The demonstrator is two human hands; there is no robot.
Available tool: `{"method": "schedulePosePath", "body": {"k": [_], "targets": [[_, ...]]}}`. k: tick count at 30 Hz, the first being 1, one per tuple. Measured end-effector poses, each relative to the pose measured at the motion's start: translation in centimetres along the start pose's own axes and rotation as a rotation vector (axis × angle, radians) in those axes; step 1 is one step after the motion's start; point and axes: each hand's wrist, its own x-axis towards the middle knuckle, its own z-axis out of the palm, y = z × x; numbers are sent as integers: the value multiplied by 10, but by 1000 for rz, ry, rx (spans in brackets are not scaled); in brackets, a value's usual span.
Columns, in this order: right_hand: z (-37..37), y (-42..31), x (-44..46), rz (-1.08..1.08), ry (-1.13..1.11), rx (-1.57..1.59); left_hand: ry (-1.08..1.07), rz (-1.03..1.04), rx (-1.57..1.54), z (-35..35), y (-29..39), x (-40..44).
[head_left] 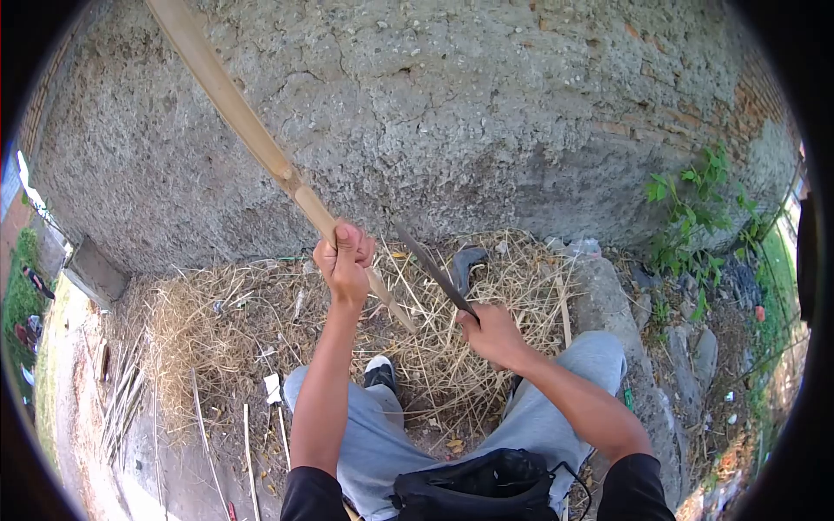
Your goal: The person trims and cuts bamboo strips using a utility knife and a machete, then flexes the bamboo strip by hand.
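Note:
A long pale bamboo pole (228, 102) slants from the upper left down to the ground in front of me. My left hand (346, 260) is wrapped round it near its lower part. In my right hand (491, 334) is the handle of a dark long-bladed knife (432, 271), its blade pointing up and left toward the pole. Blade and pole appear apart. Below both hands the ground is covered with straw-like shavings (443, 369).
A rough, cracked wall (434, 130) rises ahead. Thin strips (126, 408) lie at the left, a green plant (704, 204) grows at the right, and a stone ledge (612, 304) runs beside my right knee. An open black bag (473, 491) sits at my lap.

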Motion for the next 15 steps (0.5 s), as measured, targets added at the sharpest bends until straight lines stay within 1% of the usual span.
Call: {"method": "schedulePosePath", "body": {"k": [2,3,4,6,10,12,14,15], "targets": [[0,-16,-2,-10,-77,28,1,4,-14,-3,1,2],[3,-23,-1,-2,-73,131,11,3,-1,-4,2,2],[4,-31,-2,0,-77,130,23,-4,13,-4,3,1],[8,-47,-4,-65,26,245,30,-12,22,-5,3,1],[49,-35,-4,-35,-51,260,3,-18,15,-1,1,3],[73,-23,-6,-17,-106,73,14,-13,14,1,-6,-2],[77,-25,-5,1,-86,77,30,2,16,0,-11,-1],[77,-28,-2,-15,-79,140,31,3,39,-1,-11,3]]}}
